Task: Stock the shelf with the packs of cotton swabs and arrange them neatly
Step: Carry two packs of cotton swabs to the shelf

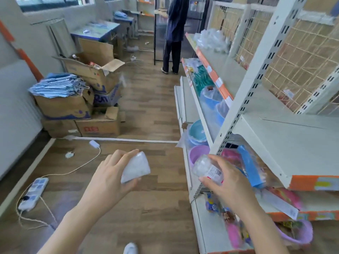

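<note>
My left hand point(108, 178) grips a clear pack of white cotton swabs point(136, 168) over the wooden floor, left of the shelving. My right hand point(225, 182) holds a second pack of cotton swabs point(206, 168), a clear round tub with a red-and-white label, close to the shelf upright. The white metal shelf point(286, 142) stands to the right, its upper board bare in front of me. Further along the same rack, several clear packs point(212, 40) lie on a higher board.
Lower shelves hold blue and purple plastic bowls point(199, 134) and pink and blue packaged goods point(247, 167). Stacked cardboard boxes point(80, 107) stand at the left wall. A power strip point(34, 193) and cables lie on the floor. A person point(174, 33) stands at the aisle's far end.
</note>
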A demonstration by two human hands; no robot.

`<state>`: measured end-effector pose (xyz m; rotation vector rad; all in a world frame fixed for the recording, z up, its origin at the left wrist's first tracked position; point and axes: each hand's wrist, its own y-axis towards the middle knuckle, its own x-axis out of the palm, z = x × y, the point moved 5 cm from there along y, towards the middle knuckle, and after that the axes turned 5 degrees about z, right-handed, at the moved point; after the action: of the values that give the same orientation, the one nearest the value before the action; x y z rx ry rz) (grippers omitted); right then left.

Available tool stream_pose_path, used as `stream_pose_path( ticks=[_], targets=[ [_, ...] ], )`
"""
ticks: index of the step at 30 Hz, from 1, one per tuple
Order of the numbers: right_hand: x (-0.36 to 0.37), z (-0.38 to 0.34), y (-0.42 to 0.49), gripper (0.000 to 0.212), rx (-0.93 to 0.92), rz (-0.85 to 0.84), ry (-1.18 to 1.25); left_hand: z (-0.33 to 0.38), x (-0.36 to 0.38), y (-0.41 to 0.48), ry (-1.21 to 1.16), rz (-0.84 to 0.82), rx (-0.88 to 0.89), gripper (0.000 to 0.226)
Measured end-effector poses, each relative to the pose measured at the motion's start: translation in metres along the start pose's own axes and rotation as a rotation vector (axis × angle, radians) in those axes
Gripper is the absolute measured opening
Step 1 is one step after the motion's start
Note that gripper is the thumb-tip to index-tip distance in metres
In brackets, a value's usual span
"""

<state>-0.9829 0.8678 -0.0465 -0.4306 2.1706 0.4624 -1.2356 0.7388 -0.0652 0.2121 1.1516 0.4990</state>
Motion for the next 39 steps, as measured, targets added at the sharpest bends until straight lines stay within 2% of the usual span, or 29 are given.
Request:
stream_pose_path(
  ticks=[5, 11, 17, 34, 39],
  targets=[
    [0.023, 0.003, 0.075, 0.059, 0.005, -0.036, -0.014, -0.036, 0.022, 0.064, -0.027, -0.002, -0.001, 0.065],
    [0.046, -0.007, 0.181, 0.060, 0.028, 0.028, -0.014, -0.094, 0.036, 0.162, -0.036, -0.002, 0.012, 0.074],
    [0.072, -0.016, 0.270, 0.060, 0.035, 0.060, -0.016, -0.146, 0.050, 0.252, -0.053, -0.017, 0.023, 0.071],
    [0.113, 0.014, 0.522, 0.056, 0.008, 0.043, 0.019, -0.226, 0.128, 0.469, -0.007, 0.000, 0.040, 0.080],
    [0.123, 0.020, 0.596, 0.058, -0.035, 0.048, 0.030, -0.248, 0.146, 0.526, -0.010, 0.035, 0.008, 0.072]
  ],
)
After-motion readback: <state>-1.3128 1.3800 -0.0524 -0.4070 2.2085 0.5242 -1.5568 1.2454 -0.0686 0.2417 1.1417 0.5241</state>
